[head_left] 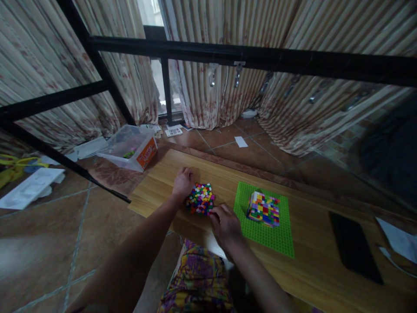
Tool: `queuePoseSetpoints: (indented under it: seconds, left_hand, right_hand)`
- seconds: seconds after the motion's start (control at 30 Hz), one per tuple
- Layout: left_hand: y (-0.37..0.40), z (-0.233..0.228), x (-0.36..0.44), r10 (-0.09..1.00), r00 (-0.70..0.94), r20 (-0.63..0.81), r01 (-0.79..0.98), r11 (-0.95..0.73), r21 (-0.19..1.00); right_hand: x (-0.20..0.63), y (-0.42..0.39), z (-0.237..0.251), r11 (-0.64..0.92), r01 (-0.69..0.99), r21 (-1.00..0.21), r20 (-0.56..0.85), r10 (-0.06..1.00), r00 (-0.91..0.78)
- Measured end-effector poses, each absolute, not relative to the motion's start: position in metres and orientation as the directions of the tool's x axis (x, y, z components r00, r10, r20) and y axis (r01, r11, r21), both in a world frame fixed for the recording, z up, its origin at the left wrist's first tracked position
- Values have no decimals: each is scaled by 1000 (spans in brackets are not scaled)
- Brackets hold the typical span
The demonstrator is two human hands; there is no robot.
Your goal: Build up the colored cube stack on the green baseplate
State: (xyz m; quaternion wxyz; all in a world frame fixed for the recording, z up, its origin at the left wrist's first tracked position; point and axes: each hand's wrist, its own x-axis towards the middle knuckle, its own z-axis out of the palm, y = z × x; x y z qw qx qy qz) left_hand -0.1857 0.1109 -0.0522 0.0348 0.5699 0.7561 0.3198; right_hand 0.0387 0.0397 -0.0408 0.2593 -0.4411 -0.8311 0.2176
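Note:
A pile of small multicoloured toy bricks (201, 198) lies on the wooden table (221, 178) between my hands. At the pile's upper left edge is my left hand (184, 182), its fingers curled down; what they hold, if anything, is hidden. My right hand (225, 224) touches the lower right edge of the pile, thumb and fingers pinched close to a pink brick. To the right, a block built of many coloured bricks (264, 209) stands on a green studded baseplate (241, 200).
A black flat slab (355, 248) lies on the table's right part, with white paper (399, 239) beyond it. On the floor, a clear plastic bin (125, 145) with an orange label stands past the table's left end. A black metal frame (195, 48) crosses before the curtains (208, 95).

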Motion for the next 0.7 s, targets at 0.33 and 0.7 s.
queuePoseSetpoints:
  seconds: [0.33, 0.7]
  left_hand:
    - [111, -53, -186, 879, -332, 341, 859, 133, 494]
    - [112, -51, -188, 879, -338, 336, 858, 141, 494]
  right_hand:
    - [42, 32, -33, 476, 639, -604, 237, 873, -426]
    - [86, 25, 7, 213, 358, -909, 146, 968, -204]
